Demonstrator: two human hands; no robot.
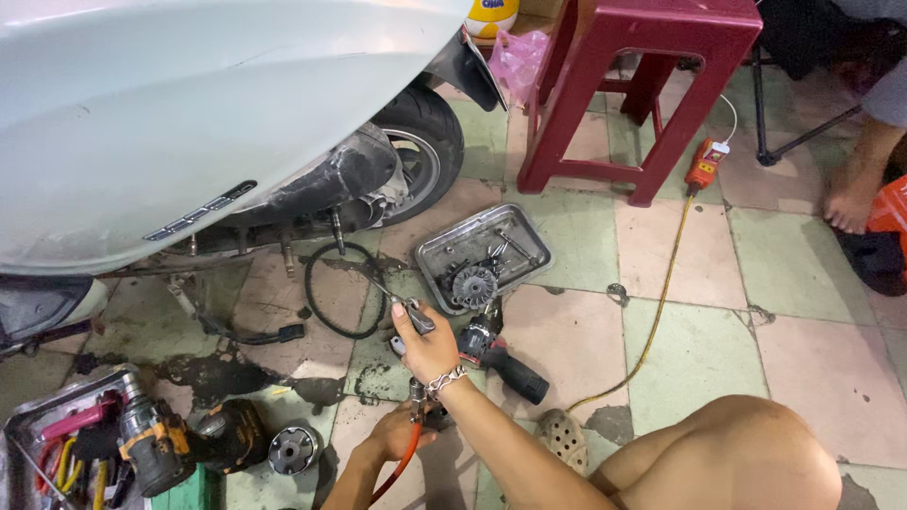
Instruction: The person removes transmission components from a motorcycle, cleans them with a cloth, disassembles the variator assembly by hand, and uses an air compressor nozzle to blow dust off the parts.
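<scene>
Squatting low over a tiled floor (690, 349) of pale green and pink squares beside a white scooter (170, 123). Right hand (425, 345) is closed around a slim metal tool with a dark grip (408, 310), its thin shaft angled up-left toward a black rubber drive belt (342, 290) lying looped on the floor. Left hand (392, 436) is wrapped around a small metal nozzle on an orange hose (408, 444), just below the right wrist; the exact fitting is hard to make out.

Near the right hand: a black cordless drill (501, 359) lying on its side, and beyond it a rectangular steel tray (527, 241) holding a finned metal pulley (474, 285). Far left: a second drill, black and yellow (189, 439), beside a round metal clutch drum (293, 449). A dark red plastic stool (652, 85) stands behind.
</scene>
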